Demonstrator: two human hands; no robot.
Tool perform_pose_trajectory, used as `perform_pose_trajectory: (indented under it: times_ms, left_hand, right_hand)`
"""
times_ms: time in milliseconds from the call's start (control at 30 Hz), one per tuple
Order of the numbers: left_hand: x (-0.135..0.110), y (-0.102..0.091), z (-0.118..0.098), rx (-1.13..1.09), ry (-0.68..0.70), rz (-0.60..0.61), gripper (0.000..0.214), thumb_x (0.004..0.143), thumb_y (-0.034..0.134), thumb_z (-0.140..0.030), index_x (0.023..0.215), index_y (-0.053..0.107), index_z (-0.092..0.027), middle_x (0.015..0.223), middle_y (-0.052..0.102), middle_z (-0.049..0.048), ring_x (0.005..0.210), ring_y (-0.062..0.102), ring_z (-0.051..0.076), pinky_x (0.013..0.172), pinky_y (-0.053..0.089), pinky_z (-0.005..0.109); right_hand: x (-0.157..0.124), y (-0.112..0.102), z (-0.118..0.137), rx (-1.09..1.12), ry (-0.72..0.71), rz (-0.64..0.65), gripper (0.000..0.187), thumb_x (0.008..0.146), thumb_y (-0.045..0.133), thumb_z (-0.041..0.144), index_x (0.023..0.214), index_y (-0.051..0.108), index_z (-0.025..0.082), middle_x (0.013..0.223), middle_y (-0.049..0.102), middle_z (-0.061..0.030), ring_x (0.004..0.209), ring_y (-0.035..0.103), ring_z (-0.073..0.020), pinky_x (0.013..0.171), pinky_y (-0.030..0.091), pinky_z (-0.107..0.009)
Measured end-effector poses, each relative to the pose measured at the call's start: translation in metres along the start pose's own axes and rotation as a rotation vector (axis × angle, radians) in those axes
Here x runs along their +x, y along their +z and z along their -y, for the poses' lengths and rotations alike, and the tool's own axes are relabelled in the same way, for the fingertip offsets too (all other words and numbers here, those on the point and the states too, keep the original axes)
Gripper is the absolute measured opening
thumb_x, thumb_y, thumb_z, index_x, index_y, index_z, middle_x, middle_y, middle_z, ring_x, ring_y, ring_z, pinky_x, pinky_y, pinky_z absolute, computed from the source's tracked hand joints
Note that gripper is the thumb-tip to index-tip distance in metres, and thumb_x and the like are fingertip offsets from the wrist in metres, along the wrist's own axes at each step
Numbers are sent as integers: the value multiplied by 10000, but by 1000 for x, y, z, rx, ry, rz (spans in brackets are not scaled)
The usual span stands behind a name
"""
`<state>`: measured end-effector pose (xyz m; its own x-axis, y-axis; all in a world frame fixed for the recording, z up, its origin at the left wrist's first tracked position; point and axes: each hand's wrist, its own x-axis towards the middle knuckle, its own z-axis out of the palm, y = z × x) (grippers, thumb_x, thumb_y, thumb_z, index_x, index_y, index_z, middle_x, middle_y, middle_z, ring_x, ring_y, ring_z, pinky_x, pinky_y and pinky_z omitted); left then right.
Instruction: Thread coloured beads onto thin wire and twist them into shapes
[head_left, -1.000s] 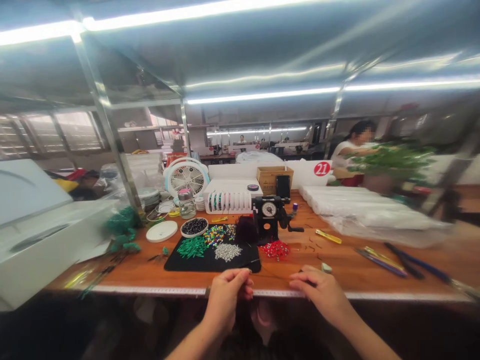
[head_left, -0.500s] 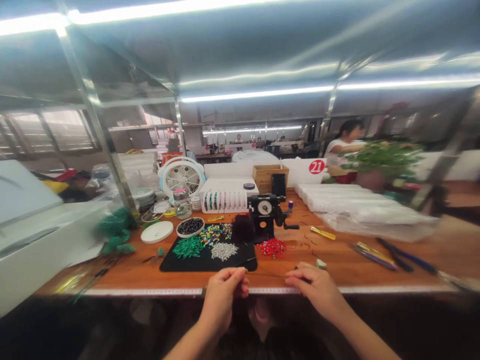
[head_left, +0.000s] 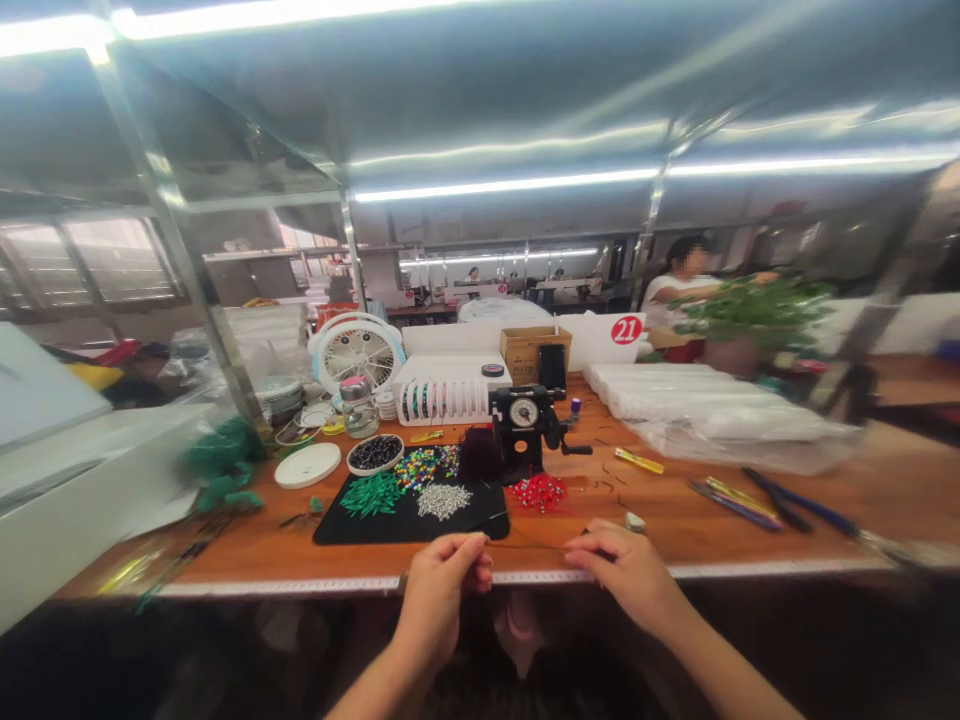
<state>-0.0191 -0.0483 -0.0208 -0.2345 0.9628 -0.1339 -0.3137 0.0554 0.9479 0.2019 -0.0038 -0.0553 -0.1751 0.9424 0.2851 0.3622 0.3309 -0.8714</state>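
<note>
A thin dark thread (head_left: 529, 546) runs nearly level between my two hands, above the table's front edge. One end is pinched between the thumb and forefinger of my left hand (head_left: 441, 582). My right hand (head_left: 624, 572) grips the other end with closed fingertips. Just beyond the left hand lies a black mat (head_left: 360, 533), carrying green tube-like pieces (head_left: 373, 494), silver beads (head_left: 444, 501) and multicoloured beads (head_left: 417, 469). A dark thread bundle (head_left: 480, 456) rests at its back right. Beside the mat is a pile of small red pieces (head_left: 538, 491).
Behind the mat stand a black hand-cranked machine with a dial (head_left: 523, 432), a white spool rack (head_left: 450, 372), a fan (head_left: 360, 358) and a glass jar (head_left: 360, 412). Pliers (head_left: 776, 500), a yellow cutter (head_left: 639, 461) and plastic-wrapped rolls (head_left: 705, 405) lie right. A person works beyond.
The view has shifted slightly, so the scene sits a little further left. Both hands keep nearly the same pose, with the thread still stretched between them.
</note>
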Motion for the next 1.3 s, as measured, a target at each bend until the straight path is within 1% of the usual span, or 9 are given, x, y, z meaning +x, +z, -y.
perform_pose_trajectory:
  times_ms: [167, 267, 433, 567, 667, 733, 800, 1067, 1300]
  left_hand:
    - [-1, 4, -7, 59, 10, 17, 288, 560, 785, -377, 643, 673, -125, 555, 615, 17, 460, 519, 92, 452, 404, 187]
    - [-3, 12, -13, 221, 37, 73, 277, 610, 746, -396, 615, 668, -131, 483, 572, 2, 417, 472, 87, 416, 346, 184]
    - [-12, 33, -13, 366, 46, 238, 268, 673, 679, -416, 613, 667, -156, 384, 498, -22, 356, 408, 97, 373, 270, 200]
    - [-14, 38, -8, 406, 41, 239, 270, 724, 623, -425, 641, 659, -171, 398, 510, -18, 358, 425, 116, 377, 270, 217]
    - [2, 29, -10, 629, 245, 253, 243, 760, 590, -394, 764, 688, -171, 563, 595, 18, 498, 524, 153, 482, 382, 242]
    - [21, 18, -18, 963, 510, 193, 211, 773, 588, -310, 908, 679, -176, 766, 628, 50, 716, 581, 187, 670, 445, 273]
    - [42, 9, -26, 1379, 645, 71, 223, 782, 558, -219, 981, 643, -163, 917, 607, 80, 870, 572, 206, 808, 429, 300]
    - [88, 11, -38, 1680, 580, -28, 201, 764, 489, -156, 805, 681, -114, 924, 612, 158, 966, 553, 294, 868, 385, 387]
    - [105, 14, -42, 1653, 481, 86, 192, 759, 543, -226, 766, 726, -172, 837, 700, 121, 826, 628, 244, 756, 437, 313]
  right_hand:
    - [1, -12, 12, 169, -32, -90, 399, 767, 571, 531, 929, 723, 200, 1035, 613, -93, 764, 573, -193, 568, 480, -268]
    - [1, -16, 35, 80, -90, -149, 346, 789, 574, 490, 850, 742, 195, 797, 608, -66, 720, 547, -180, 603, 462, -263]
    - [-1, 2, 63, 61, -17, 174, 197, 715, 672, 400, 739, 742, 218, 682, 573, -6, 633, 543, -140, 582, 432, -232]
    - [-3, 17, 60, 149, 23, 138, 266, 747, 618, 422, 623, 702, 202, 600, 560, 4, 597, 534, -142, 564, 420, -237]
    - [-3, 14, 54, 170, 17, 68, 284, 736, 621, 412, 570, 672, 187, 595, 534, 5, 604, 526, -141, 593, 417, -246]
    - [-3, 8, 52, 166, 19, 22, 278, 737, 620, 390, 558, 657, 181, 598, 514, 4, 620, 519, -142, 623, 414, -251]
    - [-3, 3, 52, 167, 29, -3, 266, 739, 618, 377, 564, 650, 179, 602, 505, 6, 621, 507, -141, 629, 407, -251]
    - [-9, 9, 50, 202, 34, 23, 279, 756, 611, 375, 559, 631, 178, 625, 499, 10, 571, 508, -119, 552, 387, -231]
    - [-11, 8, 52, 197, 41, 52, 266, 756, 605, 353, 562, 641, 174, 627, 476, 7, 562, 501, -115, 532, 391, -221]
